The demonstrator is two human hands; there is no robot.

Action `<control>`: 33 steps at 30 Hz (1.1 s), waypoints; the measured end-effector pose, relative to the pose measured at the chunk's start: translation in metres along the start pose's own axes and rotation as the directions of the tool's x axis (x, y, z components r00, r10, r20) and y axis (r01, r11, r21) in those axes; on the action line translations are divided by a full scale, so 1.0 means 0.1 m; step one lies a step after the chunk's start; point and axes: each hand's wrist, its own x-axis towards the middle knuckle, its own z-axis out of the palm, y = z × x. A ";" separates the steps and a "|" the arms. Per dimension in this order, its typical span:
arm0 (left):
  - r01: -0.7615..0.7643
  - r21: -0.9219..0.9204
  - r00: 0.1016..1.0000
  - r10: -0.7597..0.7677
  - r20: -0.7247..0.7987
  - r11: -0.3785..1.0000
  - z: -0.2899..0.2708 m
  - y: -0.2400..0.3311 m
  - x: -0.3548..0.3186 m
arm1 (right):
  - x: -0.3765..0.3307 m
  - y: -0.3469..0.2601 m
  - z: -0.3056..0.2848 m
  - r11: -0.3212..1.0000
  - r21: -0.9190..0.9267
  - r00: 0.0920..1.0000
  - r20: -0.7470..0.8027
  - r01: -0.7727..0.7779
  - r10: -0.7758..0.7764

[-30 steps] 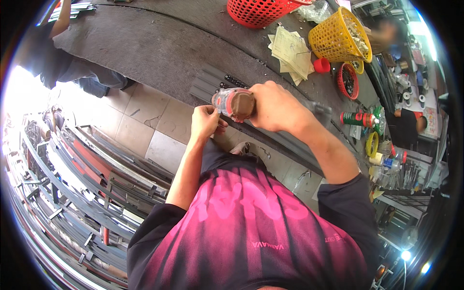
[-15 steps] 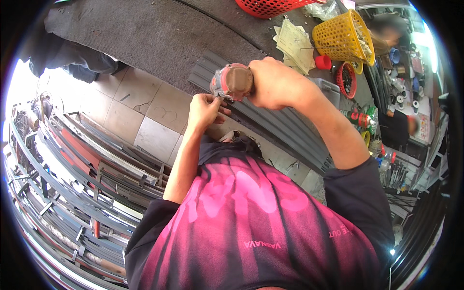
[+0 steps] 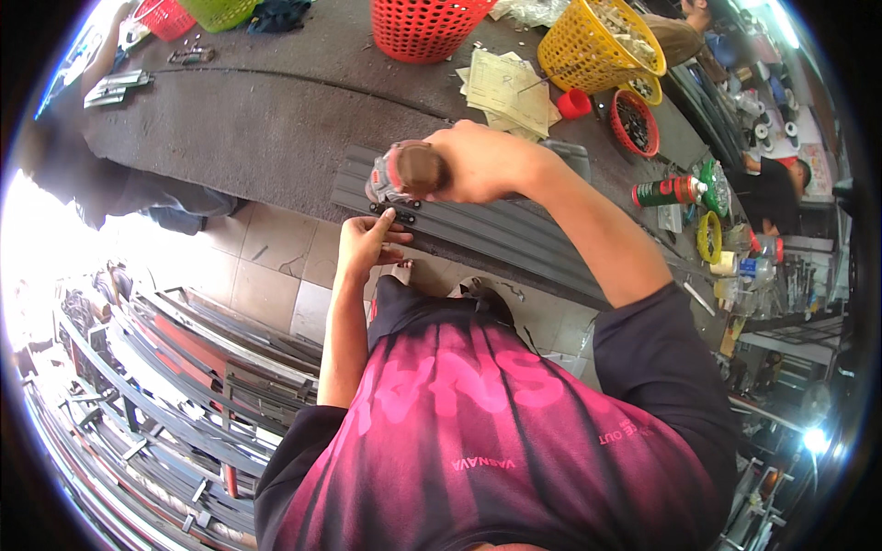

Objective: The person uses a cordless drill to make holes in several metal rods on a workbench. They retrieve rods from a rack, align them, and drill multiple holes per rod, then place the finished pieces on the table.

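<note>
My right hand (image 3: 482,163) is wrapped round a red and grey power drill (image 3: 397,174), its dark rear end facing up. The drill's tip is hidden beneath its body. Just below it, my left hand (image 3: 364,246) pinches a small black fitting (image 3: 404,214) between thumb and fingers, the other fingers loosely spread. That fitting is at the near edge of long grey ribbed metal profiles (image 3: 514,235), which lie along the front edge of the workbench (image 3: 248,119). Whether the drill touches the fitting cannot be made out.
Beyond my hands are paper sheets (image 3: 508,92), a red basket (image 3: 427,32), a full yellow basket (image 3: 588,46) and a small red basket of dark parts (image 3: 634,124). A spray can (image 3: 666,191) stands at right. Metal bars fill a rack (image 3: 220,367) at left. Another person (image 3: 138,184) stands far left.
The view has shifted, showing more of the bench's far side. My right hand still holds the drill, and the black fitting by my left fingertips shows more plainly.
</note>
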 end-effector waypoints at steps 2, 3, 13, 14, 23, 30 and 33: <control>-0.004 0.018 0.999 0.005 -0.036 1.000 0.02 -0.01 -0.02 | -0.41 0.22 -0.01 0.987 0.134 0.982 -0.178 0.086 -0.061; -0.022 0.044 0.999 0.024 -0.049 0.999 0.04 -0.02 -0.03 | -0.67 0.36 -0.02 0.973 0.194 0.962 -0.262 0.123 -0.070; -0.635 0.750 0.625 0.692 0.361 0.183 0.96 0.36 -0.45 | -2.80 1.39 0.83 0.845 0.512 0.183 -0.856 0.157 0.484; -0.724 0.682 0.559 0.665 0.496 0.100 1.17 0.40 -0.43 | -2.84 1.49 0.89 0.856 0.505 0.095 -0.863 0.114 0.496; -0.855 0.458 0.417 0.201 0.886 -0.243 2.25 0.36 0.02 | -2.58 2.27 1.21 0.858 0.488 -0.242 -0.823 0.161 0.514; -0.831 0.494 0.457 0.193 0.868 -0.255 1.63 0.66 0.15 | -2.33 2.69 1.27 0.824 0.503 -0.217 -0.801 0.261 0.558; -0.829 0.493 0.447 0.217 0.868 -0.264 1.14 0.90 0.22 | -2.35 2.81 1.33 0.804 0.559 -0.166 -0.789 0.204 0.591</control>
